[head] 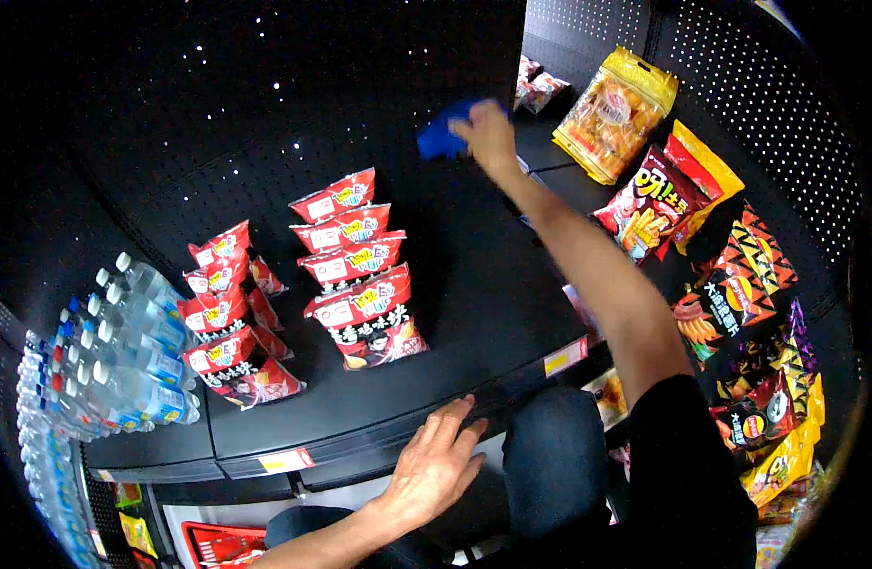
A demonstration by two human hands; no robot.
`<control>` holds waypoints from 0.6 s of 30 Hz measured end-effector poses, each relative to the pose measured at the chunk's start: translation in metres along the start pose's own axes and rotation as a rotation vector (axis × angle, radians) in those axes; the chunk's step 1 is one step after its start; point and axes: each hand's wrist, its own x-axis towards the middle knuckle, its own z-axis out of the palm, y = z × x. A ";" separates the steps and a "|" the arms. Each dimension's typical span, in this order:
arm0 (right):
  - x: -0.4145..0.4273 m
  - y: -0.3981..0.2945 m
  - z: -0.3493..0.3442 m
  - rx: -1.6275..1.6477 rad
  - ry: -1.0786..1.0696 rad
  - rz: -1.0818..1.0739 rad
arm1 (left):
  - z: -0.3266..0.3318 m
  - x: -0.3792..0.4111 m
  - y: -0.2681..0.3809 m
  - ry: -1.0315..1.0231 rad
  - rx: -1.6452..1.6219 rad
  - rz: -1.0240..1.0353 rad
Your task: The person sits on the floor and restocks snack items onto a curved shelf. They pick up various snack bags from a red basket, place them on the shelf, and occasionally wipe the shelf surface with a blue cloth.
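My right hand [487, 135] reaches to the rear of a black metal shelf [478, 284], gripping a blue cloth [443, 131] that looks slightly blurred. Low in front, my left hand [436, 455] is at the shelf's front edge, fingers apart and holding nothing. Whether its fingertips touch the edge, I cannot tell. Between the hands and to the left stands a row of red snack bags [368, 313], one behind another. Another group of red snack bags [229, 355] sits farther left on the same shelf.
Clear plastic bottles [140, 320] with white and blue caps crowd the left end. On the right are a yellow snack pack [617, 114] and chip bags [656, 203]. Price labels [566, 355] line the front rail. Below, a red basket [219, 544] shows beside my knees.
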 end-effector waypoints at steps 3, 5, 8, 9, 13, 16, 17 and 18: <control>0.062 -0.070 -0.012 0.122 0.226 -0.043 | -0.001 -0.006 -0.002 -0.001 0.014 -0.028; 0.090 -0.092 -0.030 0.271 0.251 -0.163 | 0.001 -0.003 0.001 -0.007 -0.002 -0.007; 0.108 -0.074 -0.022 -0.033 0.498 -0.332 | 0.007 0.005 0.003 -0.010 -0.031 0.032; 0.089 -0.081 -0.006 0.059 0.397 -0.250 | 0.004 0.002 0.000 0.002 -0.021 0.007; -0.020 -0.056 0.029 0.222 0.054 -0.020 | -0.001 -0.002 -0.002 0.018 0.005 -0.009; -0.090 -0.005 0.049 0.077 -0.179 0.139 | 0.003 0.002 -0.002 -0.005 -0.019 0.001; -0.107 0.001 0.055 0.035 -0.296 0.211 | 0.003 0.002 -0.002 -0.013 -0.022 -0.007; -0.122 -0.010 0.060 -0.089 -0.361 0.224 | 0.003 0.001 -0.001 -0.015 -0.022 -0.027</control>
